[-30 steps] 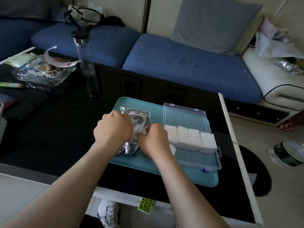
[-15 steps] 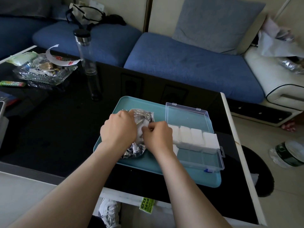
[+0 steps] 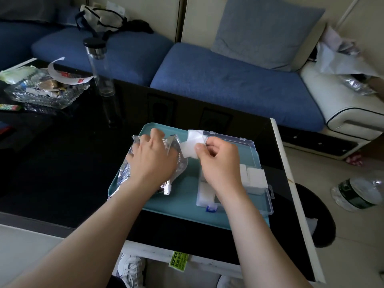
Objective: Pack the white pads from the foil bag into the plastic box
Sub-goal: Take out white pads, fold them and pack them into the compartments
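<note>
Packing looks well along: packed pads (image 3: 256,176) sit in the plastic box (image 3: 268,202) beneath the right hand (image 3: 220,163), which pinches white pads (image 3: 191,146) beside the foil bag (image 3: 124,173) that the left hand (image 3: 151,161) grips; what remains inside is hidden.

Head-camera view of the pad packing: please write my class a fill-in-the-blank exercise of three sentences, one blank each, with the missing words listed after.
1. The left hand holds the ____ bag.
2. The right hand pinches one ____ pad.
3. The plastic box sits on the teal tray with its lid ____.

Missing words: foil; white; open.
</note>
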`<state>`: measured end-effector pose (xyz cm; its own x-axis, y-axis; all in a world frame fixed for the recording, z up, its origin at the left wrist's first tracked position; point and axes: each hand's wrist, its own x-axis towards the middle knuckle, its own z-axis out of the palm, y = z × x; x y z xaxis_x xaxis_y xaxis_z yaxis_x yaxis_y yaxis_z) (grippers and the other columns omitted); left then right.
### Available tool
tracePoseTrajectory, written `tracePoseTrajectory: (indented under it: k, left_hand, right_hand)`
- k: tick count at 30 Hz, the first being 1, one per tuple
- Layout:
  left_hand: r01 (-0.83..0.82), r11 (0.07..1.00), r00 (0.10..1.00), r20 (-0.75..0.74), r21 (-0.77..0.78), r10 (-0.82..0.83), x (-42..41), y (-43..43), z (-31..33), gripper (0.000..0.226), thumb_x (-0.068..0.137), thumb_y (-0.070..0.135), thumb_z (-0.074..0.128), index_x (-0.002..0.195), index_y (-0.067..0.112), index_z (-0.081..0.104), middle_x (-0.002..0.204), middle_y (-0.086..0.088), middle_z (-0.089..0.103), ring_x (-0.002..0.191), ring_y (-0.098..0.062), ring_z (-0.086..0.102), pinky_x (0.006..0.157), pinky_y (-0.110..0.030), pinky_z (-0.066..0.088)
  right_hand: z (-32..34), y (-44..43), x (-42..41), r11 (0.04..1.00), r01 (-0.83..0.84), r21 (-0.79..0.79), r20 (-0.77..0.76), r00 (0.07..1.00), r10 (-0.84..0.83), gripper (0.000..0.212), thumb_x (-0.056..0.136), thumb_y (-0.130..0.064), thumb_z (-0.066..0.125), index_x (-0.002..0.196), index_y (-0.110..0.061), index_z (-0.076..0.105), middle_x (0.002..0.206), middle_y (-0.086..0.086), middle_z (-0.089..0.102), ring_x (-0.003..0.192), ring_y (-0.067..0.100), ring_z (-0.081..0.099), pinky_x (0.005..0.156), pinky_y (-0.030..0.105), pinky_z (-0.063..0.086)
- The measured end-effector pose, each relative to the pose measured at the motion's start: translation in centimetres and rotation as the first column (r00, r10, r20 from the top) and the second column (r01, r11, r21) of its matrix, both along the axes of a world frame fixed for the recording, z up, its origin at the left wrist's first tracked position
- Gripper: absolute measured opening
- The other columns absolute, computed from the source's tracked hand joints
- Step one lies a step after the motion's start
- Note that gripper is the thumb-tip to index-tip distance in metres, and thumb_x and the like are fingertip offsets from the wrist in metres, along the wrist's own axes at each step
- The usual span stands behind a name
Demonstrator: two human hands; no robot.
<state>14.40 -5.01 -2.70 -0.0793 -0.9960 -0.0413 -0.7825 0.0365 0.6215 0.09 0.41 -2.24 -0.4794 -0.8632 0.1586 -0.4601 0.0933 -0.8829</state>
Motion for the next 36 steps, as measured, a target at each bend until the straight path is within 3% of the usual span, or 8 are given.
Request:
tracePoseTrajectory:
  k: [3,8,11,14,16,21,29,36]
  left_hand:
    - [0.065,0.998,0.997,-0.033,-0.006,-0.065,-1.0,0.4,0.3,0.040,0.096,0.049,0.051,0.133,0.034,0.054,0.147,-0.001,0.046,0.141,-0.031,0.032,0.114,-0.051,0.022]
    - [0.045,0.916,0.923,-0.335,-0.398,-0.191,-2.4,1.6,1.9,0.035,0.093,0.026,0.043,0.105,0.023,0.076,0.117,0.005,0.069,0.112,-0.018,0.055,0.094,-0.032,0.039]
    - [0.089,0.972,0.828,-0.526,-0.219,-0.195,-3.6,2.2,2.7,0.043,0.103,0.043,0.045,0.088,0.010,0.069,0.073,0.000,0.066,0.072,-0.021,0.063,0.071,-0.045,0.056]
    - [0.283,0.959,0.611,-0.773,0.014,-0.169,-5.0,3.3,2.8,0.050,0.110,0.033,0.049,0.087,-0.009,0.061,0.075,-0.021,0.057,0.074,-0.033,0.071,0.071,-0.049,0.066]
    - [0.314,0.946,0.579,-0.806,0.078,-0.126,-5.5,3.9,3.1,0.042,0.111,0.020,0.048,0.093,-0.015,0.060,0.081,-0.029,0.062,0.079,-0.042,0.076,0.072,-0.045,0.066]
    - [0.314,0.930,0.624,-0.780,0.193,-0.048,-6.4,5.5,2.8,0.034,0.111,0.023,0.049,0.101,-0.001,0.072,0.099,-0.026,0.074,0.082,-0.029,0.079,0.073,-0.040,0.066]
    - [0.331,0.867,0.493,-0.852,0.372,0.177,-8.0,7.5,2.6,0.033,0.112,0.028,0.048,0.121,0.005,0.069,0.109,-0.019,0.078,0.095,-0.029,0.079,0.087,-0.047,0.065]
    - [0.301,0.929,0.662,-0.749,0.216,-0.041,-8.3,7.7,2.4,0.034,0.113,0.025,0.045,0.106,0.004,0.071,0.096,-0.017,0.068,0.087,-0.031,0.074,0.071,-0.036,0.066]
  right_hand:
    - [0.1,0.7,-1.1,1.000,0.005,-0.005,0.040,0.999,-0.005,0.014,0.101,-0.024,0.066,0.094,-0.018,0.075,0.079,-0.003,0.075,0.076,0.019,0.072,0.077,0.042,0.062]
    - [1.0,2.2,-2.4,1.000,0.013,0.002,0.134,0.991,-0.013,0.013,0.103,-0.026,0.067,0.099,-0.017,0.076,0.078,-0.003,0.073,0.067,0.004,0.068,0.062,0.017,0.051]
    - [2.1,3.3,-2.8,1.000,0.018,-0.018,0.280,0.960,-0.012,0.012,0.098,-0.024,0.075,0.104,-0.013,0.075,0.078,0.003,0.077,0.066,0.010,0.072,0.063,0.022,0.057]
    - [3.0,4.6,-3.3,0.997,0.061,-0.044,0.398,0.917,-0.039,0.017,0.091,-0.017,0.083,0.100,-0.007,0.073,0.074,0.009,0.078,0.065,0.022,0.077,0.061,0.028,0.062]
    - [3.0,5.2,-3.8,0.994,0.107,-0.036,0.403,0.911,-0.084,0.021,0.087,-0.018,0.086,0.096,-0.004,0.075,0.073,0.011,0.078,0.064,0.026,0.077,0.060,0.033,0.063]
    - [1.8,6.5,-5.2,0.981,0.185,-0.049,0.162,0.971,-0.175,0.015,0.083,-0.025,0.090,0.090,-0.015,0.081,0.072,0.000,0.078,0.065,0.016,0.076,0.066,0.037,0.065]
    - [2.1,8.0,-5.9,0.991,0.061,-0.119,-0.111,0.991,-0.075,0.012,0.092,-0.013,0.080,0.104,-0.015,0.083,0.090,-0.010,0.078,0.081,0.000,0.072,0.071,0.012,0.056]
    - [1.6,7.9,-7.6,0.998,-0.032,-0.044,-0.289,0.957,0.018,0.017,0.103,-0.015,0.066,0.113,-0.020,0.079,0.106,-0.006,0.076,0.100,0.010,0.068,0.086,0.024,0.054]
